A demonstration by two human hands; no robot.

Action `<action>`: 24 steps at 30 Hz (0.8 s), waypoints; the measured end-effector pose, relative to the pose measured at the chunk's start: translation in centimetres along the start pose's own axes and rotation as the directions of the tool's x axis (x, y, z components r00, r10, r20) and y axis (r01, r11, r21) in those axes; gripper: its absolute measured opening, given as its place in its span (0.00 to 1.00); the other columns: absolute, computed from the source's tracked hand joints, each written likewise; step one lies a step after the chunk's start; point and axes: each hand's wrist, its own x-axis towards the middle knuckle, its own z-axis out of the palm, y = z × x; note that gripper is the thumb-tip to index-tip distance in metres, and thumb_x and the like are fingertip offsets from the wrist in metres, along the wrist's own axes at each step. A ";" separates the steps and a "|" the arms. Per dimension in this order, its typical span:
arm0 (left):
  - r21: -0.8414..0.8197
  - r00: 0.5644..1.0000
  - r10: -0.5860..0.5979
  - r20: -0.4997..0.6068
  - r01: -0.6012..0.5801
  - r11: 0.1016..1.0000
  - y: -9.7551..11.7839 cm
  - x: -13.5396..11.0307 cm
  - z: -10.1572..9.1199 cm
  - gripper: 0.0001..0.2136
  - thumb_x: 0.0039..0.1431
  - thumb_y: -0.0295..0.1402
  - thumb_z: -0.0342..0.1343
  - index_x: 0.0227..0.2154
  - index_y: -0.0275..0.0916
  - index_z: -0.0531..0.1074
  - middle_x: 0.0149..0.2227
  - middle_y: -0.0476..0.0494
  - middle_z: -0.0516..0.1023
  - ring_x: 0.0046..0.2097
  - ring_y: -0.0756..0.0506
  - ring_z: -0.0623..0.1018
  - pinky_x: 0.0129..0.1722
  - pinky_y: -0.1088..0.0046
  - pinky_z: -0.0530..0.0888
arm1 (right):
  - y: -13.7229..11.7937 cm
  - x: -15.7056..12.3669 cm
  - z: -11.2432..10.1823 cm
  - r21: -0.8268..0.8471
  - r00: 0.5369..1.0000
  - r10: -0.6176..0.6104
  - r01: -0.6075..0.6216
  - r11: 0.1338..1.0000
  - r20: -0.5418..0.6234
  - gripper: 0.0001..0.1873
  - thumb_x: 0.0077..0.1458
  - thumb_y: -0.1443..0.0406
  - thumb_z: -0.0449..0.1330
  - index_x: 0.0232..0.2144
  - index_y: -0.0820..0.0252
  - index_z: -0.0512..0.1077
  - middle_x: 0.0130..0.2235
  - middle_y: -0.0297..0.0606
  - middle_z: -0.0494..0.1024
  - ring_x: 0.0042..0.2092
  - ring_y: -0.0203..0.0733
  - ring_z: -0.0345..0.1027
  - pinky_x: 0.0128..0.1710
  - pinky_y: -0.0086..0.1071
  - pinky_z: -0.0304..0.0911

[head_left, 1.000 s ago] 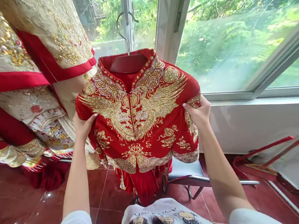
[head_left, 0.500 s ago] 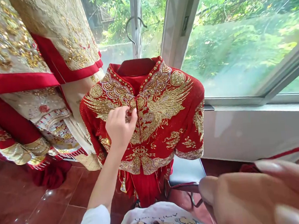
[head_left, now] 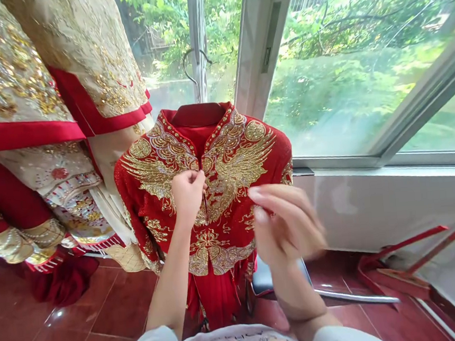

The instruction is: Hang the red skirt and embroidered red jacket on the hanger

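A red jacket (head_left: 226, 160) with gold phoenix embroidery hangs on a dark red hanger (head_left: 197, 113) in front of the window. My left hand (head_left: 187, 192) pinches the jacket's front opening just below the collar, fingers closed on the fabric edge. My right hand (head_left: 288, 223) hovers in front of the jacket's lower right side, blurred by motion, fingers loosely curled and apart, holding nothing I can see. A red skirt (head_left: 218, 293) hangs below the jacket.
Cream and red embroidered garments (head_left: 38, 102) hang at the left, close to the jacket. A chair seat (head_left: 279, 282) stands behind the skirt. Red rods (head_left: 417, 244) lean by the white wall under the window. The floor is glossy red tile (head_left: 66, 328).
Both hands left the jacket's sleeves. My left hand moved to the front opening below the collar. My right hand swung close past the camera and now nears the jacket front.
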 end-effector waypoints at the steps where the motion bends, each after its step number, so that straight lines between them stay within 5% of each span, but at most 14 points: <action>1: -0.018 0.999 -0.038 0.022 0.039 0.999 -1.5 -1.0 0.1 0.13 0.54 0.41 0.53 0.19 0.42 0.69 0.20 0.46 0.73 0.22 0.47 0.72 0.25 0.69 0.68 | 0.4 0.8 1.9 0.048 0.998 0.039 -0.036 0.998 -0.055 0.14 0.59 0.56 0.50 0.43 0.39 0.74 0.43 0.39 0.77 0.49 0.53 0.72 0.50 0.56 0.69; 3: -0.012 0.987 -0.138 0.087 0.140 0.990 -5.4 -3.8 0.2 0.13 0.53 0.43 0.54 0.17 0.43 0.67 0.19 0.46 0.72 0.22 0.46 0.71 0.26 0.66 0.69 | 1.6 1.4 5.9 0.062 0.985 0.141 -0.135 0.989 -0.096 0.19 0.59 0.55 0.51 0.49 0.48 0.71 0.49 0.47 0.74 0.54 0.55 0.68 0.53 0.57 0.66; 6: 0.078 0.905 -0.363 0.221 0.355 0.932 -12.4 -9.1 0.5 0.14 0.50 0.44 0.53 0.15 0.45 0.64 0.20 0.44 0.72 0.22 0.45 0.72 0.27 0.63 0.70 | 3.8 0.4 10.7 -0.100 0.967 0.244 -0.251 0.963 -0.075 0.43 0.51 0.49 0.58 0.64 0.60 0.54 0.66 0.59 0.51 0.69 0.67 0.39 0.61 0.69 0.46; 8: 0.132 0.863 -0.439 0.250 0.419 0.898 -16.3 -12.6 0.8 0.14 0.51 0.45 0.50 0.15 0.46 0.62 0.18 0.43 0.69 0.20 0.44 0.71 0.25 0.61 0.69 | 5.0 -0.5 12.3 -0.180 0.955 0.296 -0.296 0.938 -0.027 0.55 0.48 0.47 0.62 0.67 0.66 0.43 0.69 0.63 0.35 0.70 0.71 0.22 0.61 0.73 0.36; 11: 0.211 0.834 -0.462 0.302 0.415 0.885 -19.1 -16.3 1.1 0.16 0.54 0.44 0.47 0.14 0.46 0.61 0.16 0.44 0.68 0.20 0.42 0.75 0.27 0.60 0.71 | 6.1 -1.0 13.0 -0.197 0.955 0.298 -0.294 0.935 -0.010 0.53 0.51 0.49 0.60 0.68 0.66 0.42 0.69 0.62 0.31 0.71 0.68 0.21 0.62 0.70 0.38; 16: 0.321 0.867 -0.309 0.390 0.186 0.928 -15.9 -15.4 1.2 0.17 0.55 0.47 0.53 0.16 0.45 0.70 0.21 0.36 0.73 0.32 0.32 0.81 0.36 0.50 0.70 | 6.9 -1.2 10.9 -0.097 0.988 0.155 -0.154 0.983 0.002 0.36 0.57 0.63 0.48 0.67 0.58 0.51 0.67 0.51 0.53 0.71 0.55 0.40 0.64 0.59 0.50; 18: 0.334 0.940 -0.138 0.313 0.028 0.942 -13.0 -12.6 0.8 0.16 0.56 0.50 0.53 0.34 0.46 0.78 0.40 0.26 0.78 0.50 0.29 0.78 0.48 0.45 0.68 | 7.3 -0.8 8.4 -0.027 0.990 0.136 -0.135 0.991 0.027 0.32 0.56 0.65 0.47 0.63 0.57 0.59 0.61 0.49 0.66 0.64 0.53 0.58 0.60 0.53 0.59; 20: 0.435 0.988 0.129 0.082 -0.152 0.888 -10.0 -9.1 -0.1 0.25 0.57 0.50 0.53 0.53 0.42 0.72 0.58 0.24 0.68 0.64 0.29 0.64 0.61 0.41 0.58 | 8.1 0.4 4.7 -0.012 0.986 0.167 -0.167 0.986 -0.025 0.26 0.53 0.65 0.49 0.55 0.54 0.68 0.50 0.45 0.76 0.51 0.52 0.71 0.52 0.46 0.66; 22: 0.615 0.914 0.376 -0.152 -0.211 0.760 -7.5 -5.6 -1.9 0.31 0.58 0.50 0.53 0.60 0.38 0.64 0.65 0.22 0.57 0.69 0.27 0.52 0.64 0.36 0.49 | 9.2 3.1 0.4 -0.059 0.961 0.207 -0.221 0.974 -0.181 0.17 0.49 0.66 0.52 0.42 0.53 0.73 0.39 0.42 0.78 0.40 0.49 0.72 0.42 0.40 0.67; 24: 0.710 0.850 0.491 -0.190 -0.227 0.667 -5.7 -2.6 -4.5 0.34 0.59 0.49 0.53 0.63 0.34 0.59 0.67 0.22 0.53 0.69 0.26 0.49 0.64 0.36 0.47 | 10.7 7.2 -3.5 -0.088 0.916 0.217 -0.261 0.961 -0.338 0.06 0.48 0.67 0.54 0.30 0.56 0.70 0.31 0.37 0.73 0.34 0.44 0.66 0.36 0.35 0.62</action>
